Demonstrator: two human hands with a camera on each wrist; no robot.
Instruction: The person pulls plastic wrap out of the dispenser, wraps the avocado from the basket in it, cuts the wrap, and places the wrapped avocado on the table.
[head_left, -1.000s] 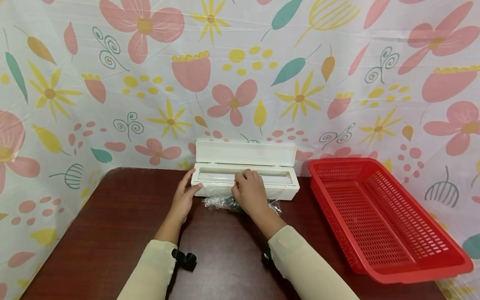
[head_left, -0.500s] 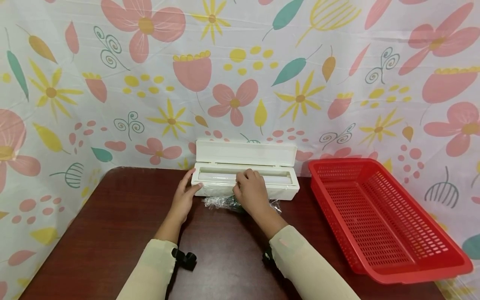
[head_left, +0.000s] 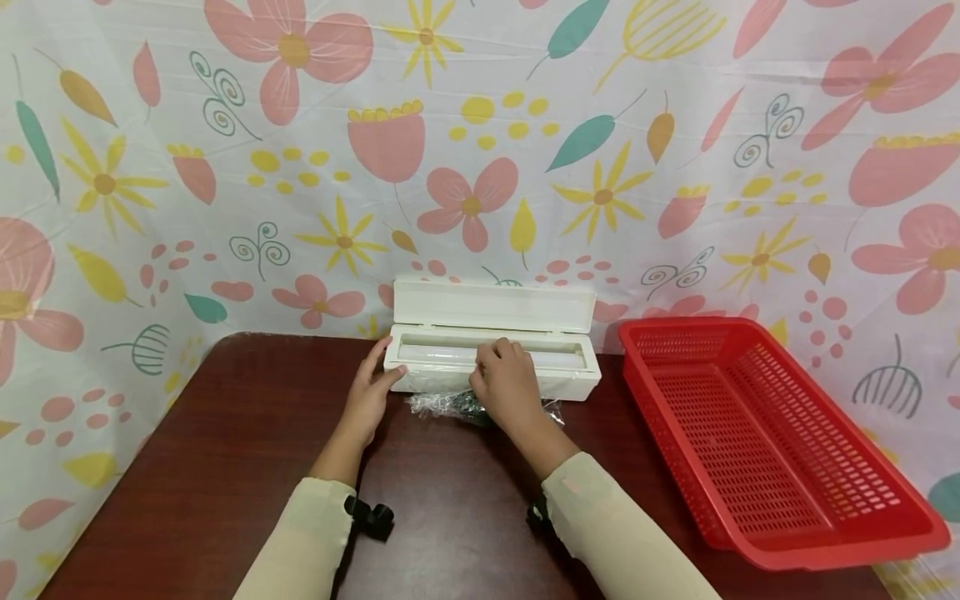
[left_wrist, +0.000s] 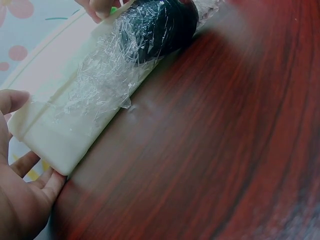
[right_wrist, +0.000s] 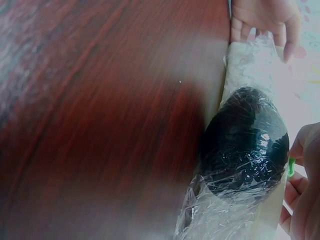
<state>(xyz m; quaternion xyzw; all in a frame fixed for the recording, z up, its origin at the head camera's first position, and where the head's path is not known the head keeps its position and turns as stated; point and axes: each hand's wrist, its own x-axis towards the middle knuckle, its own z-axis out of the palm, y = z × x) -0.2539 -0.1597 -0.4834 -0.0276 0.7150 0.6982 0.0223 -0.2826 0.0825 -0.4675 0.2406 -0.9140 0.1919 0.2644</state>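
While the left end of the open white box (head_left: pixel 420 382) is held between the thumb and fingers of the left hand (head_left: pixel 367 398), a small green piece (right_wrist: pixel 291 166) at its front edge is pinched in the nearly closed fingers of the right hand (head_left: pixel 512 385). Just in front of the box, a dark rounded object (right_wrist: pixel 242 145) wrapped in clear film (left_wrist: pixel 97 92) is seen lying on the brown table (head_left: pixel 442 517)

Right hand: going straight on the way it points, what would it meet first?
Probably the white roll inside the box, just ahead of the right hand; if it passes above that, the raised lid. Height is hard to judge.
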